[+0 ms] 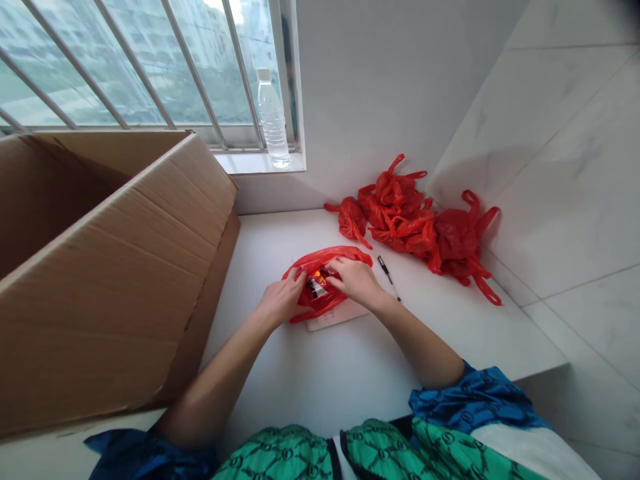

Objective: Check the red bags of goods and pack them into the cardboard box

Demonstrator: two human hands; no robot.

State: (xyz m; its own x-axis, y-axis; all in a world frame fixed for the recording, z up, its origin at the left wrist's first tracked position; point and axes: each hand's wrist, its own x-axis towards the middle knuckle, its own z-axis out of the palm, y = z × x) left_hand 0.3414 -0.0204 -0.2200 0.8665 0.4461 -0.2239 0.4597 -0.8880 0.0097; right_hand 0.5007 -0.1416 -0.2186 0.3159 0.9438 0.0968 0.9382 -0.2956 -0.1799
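Note:
A red plastic bag (327, 257) lies on the white counter (320, 373) in front of me, on top of a white sheet of paper (335, 317). My left hand (285, 297) grips the bag's left edge with curled fingers. My right hand (355, 280) pinches its right edge, and the two hold the mouth apart. Inside the bag a small dark and red packet (317, 283) shows between my fingers.
A big open cardboard box (110, 267) fills the left side. Several knotted red bags (415, 223) are piled in the back corner by the tiled wall. A black pen (389, 275) lies right of my hand. A water bottle (273, 120) stands on the barred window's sill.

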